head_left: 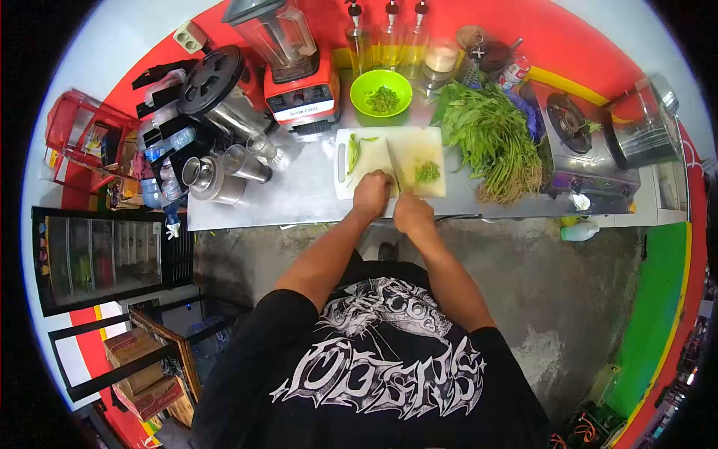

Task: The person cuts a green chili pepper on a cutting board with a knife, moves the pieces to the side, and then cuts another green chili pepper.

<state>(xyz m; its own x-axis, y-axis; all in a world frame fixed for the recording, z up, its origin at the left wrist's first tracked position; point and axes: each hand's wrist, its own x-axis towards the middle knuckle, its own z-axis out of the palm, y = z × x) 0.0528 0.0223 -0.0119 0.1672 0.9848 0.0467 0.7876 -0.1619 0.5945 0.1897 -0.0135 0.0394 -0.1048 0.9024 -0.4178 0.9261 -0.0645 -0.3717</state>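
Note:
On a white cutting board (430,138), my right hand (413,212) grips a knife (394,162), its blade pointing away from me across the board. Close to the blade's left side is my left hand (373,191), with the fingers curled down on the board. Whatever those fingers hold is hidden beneath them. To the right of the knife lies a small heap of chopped green pieces (427,172). Long green pods (354,152), perhaps chilies or beans, rest at the board's left end. Behind the board, a lime-green bowl (381,84) contains more chopped green pieces.
Leafy greens (486,138) are piled right of the board, beside a gas stove (591,161) with a large metal pot (643,131). A red blender (303,97) stands back left, near metal cups (247,165). Oil bottles (390,45) line the wall.

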